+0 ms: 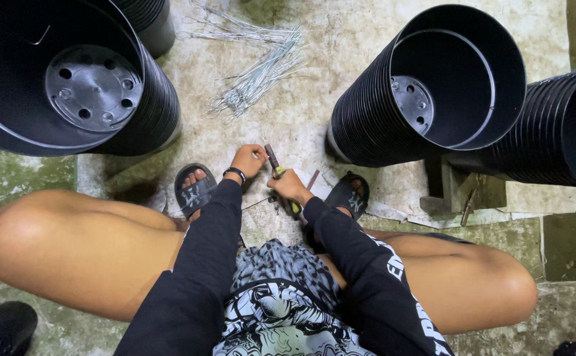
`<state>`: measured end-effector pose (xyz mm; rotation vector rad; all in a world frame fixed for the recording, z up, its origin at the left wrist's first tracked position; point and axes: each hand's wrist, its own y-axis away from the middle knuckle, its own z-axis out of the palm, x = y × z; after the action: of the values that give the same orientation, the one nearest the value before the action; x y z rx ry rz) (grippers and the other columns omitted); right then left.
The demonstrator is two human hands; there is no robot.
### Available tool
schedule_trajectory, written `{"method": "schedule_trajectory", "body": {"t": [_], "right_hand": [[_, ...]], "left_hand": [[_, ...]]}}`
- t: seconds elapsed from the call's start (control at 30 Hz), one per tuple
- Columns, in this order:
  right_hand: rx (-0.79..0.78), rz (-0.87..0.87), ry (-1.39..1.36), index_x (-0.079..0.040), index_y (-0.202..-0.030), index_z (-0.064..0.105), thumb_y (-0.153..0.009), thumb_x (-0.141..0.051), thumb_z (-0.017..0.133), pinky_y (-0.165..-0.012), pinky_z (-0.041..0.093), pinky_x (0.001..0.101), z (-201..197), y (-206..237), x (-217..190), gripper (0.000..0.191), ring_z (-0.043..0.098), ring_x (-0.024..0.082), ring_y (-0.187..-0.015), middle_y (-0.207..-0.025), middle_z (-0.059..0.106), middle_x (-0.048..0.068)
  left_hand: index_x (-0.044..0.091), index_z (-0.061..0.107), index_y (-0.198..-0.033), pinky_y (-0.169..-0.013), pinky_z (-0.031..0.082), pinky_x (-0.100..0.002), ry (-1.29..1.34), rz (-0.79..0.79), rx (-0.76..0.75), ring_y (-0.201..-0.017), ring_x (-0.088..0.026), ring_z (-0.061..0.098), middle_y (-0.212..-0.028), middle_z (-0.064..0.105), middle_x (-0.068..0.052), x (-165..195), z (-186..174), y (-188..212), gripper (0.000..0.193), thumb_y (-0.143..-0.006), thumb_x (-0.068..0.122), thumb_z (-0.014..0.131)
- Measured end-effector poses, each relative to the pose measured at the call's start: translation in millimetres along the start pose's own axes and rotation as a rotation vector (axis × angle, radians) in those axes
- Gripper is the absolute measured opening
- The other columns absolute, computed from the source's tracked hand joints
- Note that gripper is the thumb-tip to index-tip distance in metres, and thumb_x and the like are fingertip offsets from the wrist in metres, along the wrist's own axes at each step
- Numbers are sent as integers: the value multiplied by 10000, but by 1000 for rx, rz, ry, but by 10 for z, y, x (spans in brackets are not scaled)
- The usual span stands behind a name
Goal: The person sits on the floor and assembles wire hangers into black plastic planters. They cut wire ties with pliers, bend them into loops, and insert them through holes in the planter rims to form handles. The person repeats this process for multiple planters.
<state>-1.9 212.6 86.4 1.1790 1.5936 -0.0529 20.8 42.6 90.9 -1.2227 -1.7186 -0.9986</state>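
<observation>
I squat on a pale sheet on the ground. My right hand (290, 186) grips pliers (276, 169) with a yellow-green handle, jaws pointing away from me. My left hand (249, 160), a dark band on its wrist, pinches a thin wire at the jaws of the pliers. A short piece of wire sticks out to the left below my hands. Both arms are in black sleeves.
Stacks of black plastic pots lie on their sides at far left (70, 76), far right (443, 82) and the right edge (558, 125). A bundle of thin wires (261, 66) lies ahead. My sandalled feet (194, 191) flank the hands. Small wooden pieces (453, 194) sit at right.
</observation>
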Motion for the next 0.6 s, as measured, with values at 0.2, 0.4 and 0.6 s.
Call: {"method": "schedule_trajectory", "body": {"t": [0.2, 0.4, 0.6], "right_hand": [[58, 54, 112, -14, -849, 697, -785, -238, 777, -686, 546, 373, 6, -8, 40, 246, 693, 240, -681, -748, 718, 150], [131, 20, 58, -27, -819, 678, -812, -204, 741, -660, 554, 386, 15, -2, 77, 189, 702, 255, -669, -742, 724, 150], [296, -123, 16, -12, -807, 630, -830, -177, 715, -634, 535, 397, 124, -3, 34, 186, 677, 260, -643, -712, 693, 154]], "left_hand": [[64, 756, -848, -758, 558, -335, 29, 25, -19, -770, -201, 717, -812, 766, -100, -64, 52, -29, 133, -843, 71, 624], [54, 744, -846, -749, 552, -352, 13, -6, -17, -754, -223, 714, -795, 746, -125, -36, 81, -55, 78, -832, 125, 715], [38, 733, -854, -735, 544, -375, -47, 0, -11, -727, -273, 691, -783, 716, -156, 5, 62, -68, 129, -854, 166, 749]]}}
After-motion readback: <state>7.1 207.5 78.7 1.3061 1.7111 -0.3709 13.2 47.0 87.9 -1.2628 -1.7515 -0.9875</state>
